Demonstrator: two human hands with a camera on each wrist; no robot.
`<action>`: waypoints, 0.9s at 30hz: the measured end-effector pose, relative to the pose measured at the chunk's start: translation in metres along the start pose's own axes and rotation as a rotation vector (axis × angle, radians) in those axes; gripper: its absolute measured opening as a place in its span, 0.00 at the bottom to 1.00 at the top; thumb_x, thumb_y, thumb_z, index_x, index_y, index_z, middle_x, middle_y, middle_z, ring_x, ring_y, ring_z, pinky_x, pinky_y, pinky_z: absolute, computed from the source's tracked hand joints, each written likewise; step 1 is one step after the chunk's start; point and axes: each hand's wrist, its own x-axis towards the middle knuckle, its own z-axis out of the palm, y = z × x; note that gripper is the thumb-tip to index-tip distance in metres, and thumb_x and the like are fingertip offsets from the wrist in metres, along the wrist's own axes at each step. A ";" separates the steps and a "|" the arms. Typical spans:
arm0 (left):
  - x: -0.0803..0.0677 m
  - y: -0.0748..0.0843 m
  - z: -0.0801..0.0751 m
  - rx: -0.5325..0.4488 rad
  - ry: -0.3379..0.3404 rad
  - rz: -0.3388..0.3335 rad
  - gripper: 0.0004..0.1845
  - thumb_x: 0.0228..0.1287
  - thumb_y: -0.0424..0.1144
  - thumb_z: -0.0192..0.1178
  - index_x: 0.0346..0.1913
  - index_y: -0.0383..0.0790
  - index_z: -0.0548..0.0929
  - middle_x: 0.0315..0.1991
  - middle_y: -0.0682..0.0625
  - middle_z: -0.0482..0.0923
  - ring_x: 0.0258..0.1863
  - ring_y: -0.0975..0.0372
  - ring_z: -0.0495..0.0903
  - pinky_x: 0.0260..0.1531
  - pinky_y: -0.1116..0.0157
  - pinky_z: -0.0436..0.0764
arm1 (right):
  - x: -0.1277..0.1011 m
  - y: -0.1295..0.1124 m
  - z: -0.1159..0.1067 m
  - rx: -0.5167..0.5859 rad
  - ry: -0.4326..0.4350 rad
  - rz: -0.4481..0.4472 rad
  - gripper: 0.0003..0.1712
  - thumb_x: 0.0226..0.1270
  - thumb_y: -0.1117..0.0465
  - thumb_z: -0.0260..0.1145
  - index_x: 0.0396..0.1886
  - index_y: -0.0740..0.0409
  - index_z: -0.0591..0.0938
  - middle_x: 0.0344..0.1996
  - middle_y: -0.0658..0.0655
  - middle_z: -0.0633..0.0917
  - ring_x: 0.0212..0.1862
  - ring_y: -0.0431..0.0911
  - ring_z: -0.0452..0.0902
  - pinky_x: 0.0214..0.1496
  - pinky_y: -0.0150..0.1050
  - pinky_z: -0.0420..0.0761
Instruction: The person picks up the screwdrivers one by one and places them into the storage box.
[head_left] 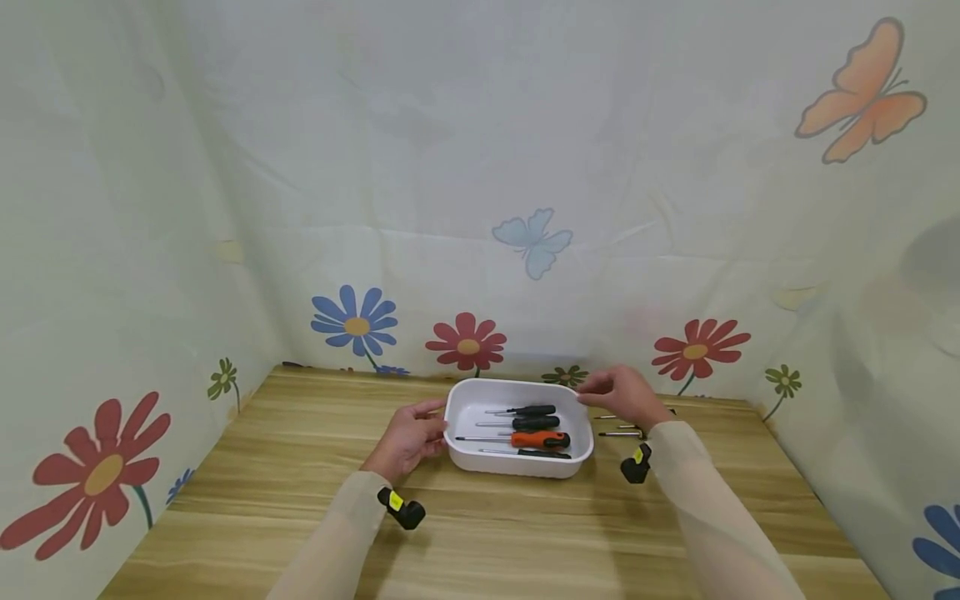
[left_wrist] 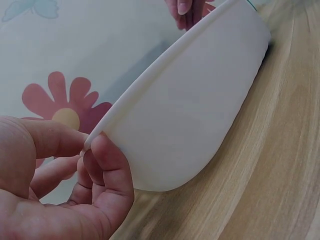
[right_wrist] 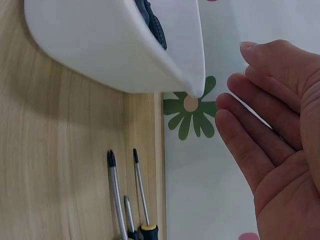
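Left fingers (left_wrist: 111, 156) pinching tray (head_left: 513, 466), right fingers (right_wrist: 245, 147) extended

No text was readable.
I saw yellow labels (head_left: 396, 502) on both wrist cameras (head_left: 409, 515), but could not read them.

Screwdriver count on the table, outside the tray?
3 visible, all right of the tray: outer one, middle one, and inner one, nearest the backdrop. The right hand and sleeve may hide others.
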 end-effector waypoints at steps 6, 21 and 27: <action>0.001 -0.001 0.000 -0.006 0.000 -0.003 0.27 0.70 0.24 0.58 0.71 0.39 0.75 0.58 0.32 0.76 0.32 0.57 0.80 0.38 0.62 0.85 | -0.010 0.008 -0.003 -0.004 0.028 -0.006 0.16 0.66 0.53 0.74 0.50 0.56 0.90 0.45 0.55 0.91 0.47 0.49 0.86 0.52 0.49 0.86; 0.000 0.001 -0.001 0.002 -0.013 0.005 0.27 0.71 0.25 0.57 0.72 0.40 0.75 0.59 0.32 0.76 0.33 0.57 0.79 0.40 0.61 0.85 | -0.033 0.044 -0.011 0.115 0.087 0.035 0.20 0.67 0.51 0.73 0.51 0.59 0.89 0.45 0.57 0.91 0.48 0.50 0.87 0.51 0.46 0.87; 0.000 -0.002 -0.002 0.000 -0.015 0.001 0.27 0.71 0.25 0.58 0.72 0.39 0.75 0.59 0.32 0.76 0.32 0.57 0.80 0.39 0.61 0.85 | -0.045 0.062 -0.015 0.129 0.102 0.056 0.19 0.65 0.50 0.75 0.51 0.55 0.90 0.46 0.57 0.91 0.47 0.45 0.87 0.48 0.36 0.86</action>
